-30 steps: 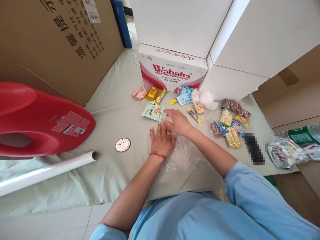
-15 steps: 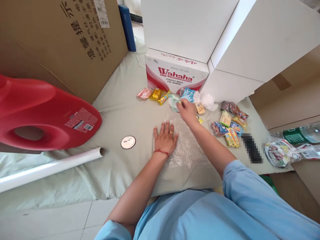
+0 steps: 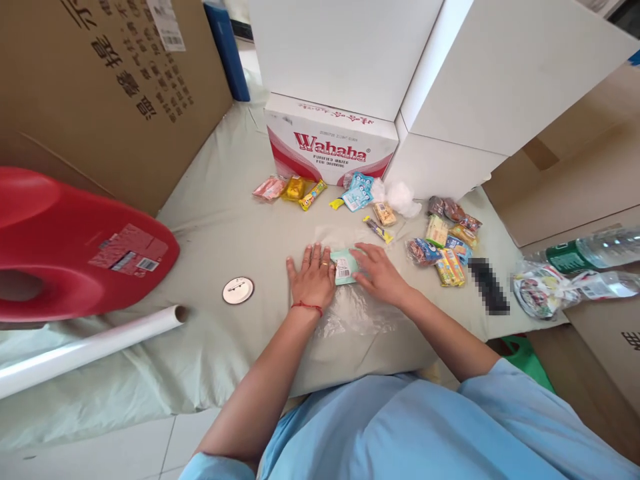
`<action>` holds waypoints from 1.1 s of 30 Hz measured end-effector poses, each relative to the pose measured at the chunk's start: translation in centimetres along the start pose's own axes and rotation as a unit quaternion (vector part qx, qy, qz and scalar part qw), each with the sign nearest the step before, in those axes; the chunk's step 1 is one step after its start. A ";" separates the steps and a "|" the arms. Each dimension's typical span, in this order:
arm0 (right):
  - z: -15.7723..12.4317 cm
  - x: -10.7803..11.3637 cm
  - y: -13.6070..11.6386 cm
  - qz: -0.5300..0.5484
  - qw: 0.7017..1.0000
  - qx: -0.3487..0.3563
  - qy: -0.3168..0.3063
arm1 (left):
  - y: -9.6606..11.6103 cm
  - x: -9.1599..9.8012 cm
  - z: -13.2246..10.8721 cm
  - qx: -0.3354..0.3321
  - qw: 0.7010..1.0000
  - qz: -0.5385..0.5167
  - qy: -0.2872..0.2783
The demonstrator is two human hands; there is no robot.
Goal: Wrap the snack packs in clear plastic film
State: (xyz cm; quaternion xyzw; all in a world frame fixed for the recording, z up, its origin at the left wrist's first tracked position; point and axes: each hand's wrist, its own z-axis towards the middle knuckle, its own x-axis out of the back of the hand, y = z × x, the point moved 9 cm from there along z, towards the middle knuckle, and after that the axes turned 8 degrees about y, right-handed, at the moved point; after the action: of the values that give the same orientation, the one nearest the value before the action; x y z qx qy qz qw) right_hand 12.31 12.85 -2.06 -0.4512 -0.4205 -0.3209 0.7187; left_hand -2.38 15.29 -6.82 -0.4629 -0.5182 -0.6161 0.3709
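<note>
A light green snack packet (image 3: 343, 268) with a white label lies flat on a clear plastic bag (image 3: 353, 313) spread on the cloth. My left hand (image 3: 313, 280) rests flat with its fingers spread, pressing on the bag, its fingertips at the packet's left edge. On the other side, my right hand (image 3: 381, 277) touches the packet's right edge with its fingers apart. Beyond the hands lie a small yellow and dark snack bar (image 3: 379, 229) and a square biscuit pack (image 3: 385, 214). A round pin-back badge (image 3: 239, 291) lies face down to the left.
A white tube (image 3: 100, 347) and a red jug (image 3: 85, 247) stand at the left. Behind are a Wahaba-style carton (image 3: 333, 150), blue packets (image 3: 359, 193) and a yellow snack (image 3: 296, 188). Several snacks (image 3: 451, 268) and a bottle (image 3: 575, 257) are on the right.
My right hand has brought the green packet down and nearer, onto the plastic bag beside my left hand, and its fingers have spread. The view has shifted slightly to the right.
</note>
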 end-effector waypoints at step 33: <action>16.6 6.9 8.8 -0.178 0.978 0.071 0.085 | -1.4 0.8 0.7 0.027 0.999 0.000 0.037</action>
State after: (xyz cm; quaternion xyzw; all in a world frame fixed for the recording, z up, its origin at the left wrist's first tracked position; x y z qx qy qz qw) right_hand 17.52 30.93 4.72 -0.2877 -0.4531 -0.4505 0.7134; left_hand -3.85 16.22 -6.47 -0.4296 -0.5203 -0.6188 0.4022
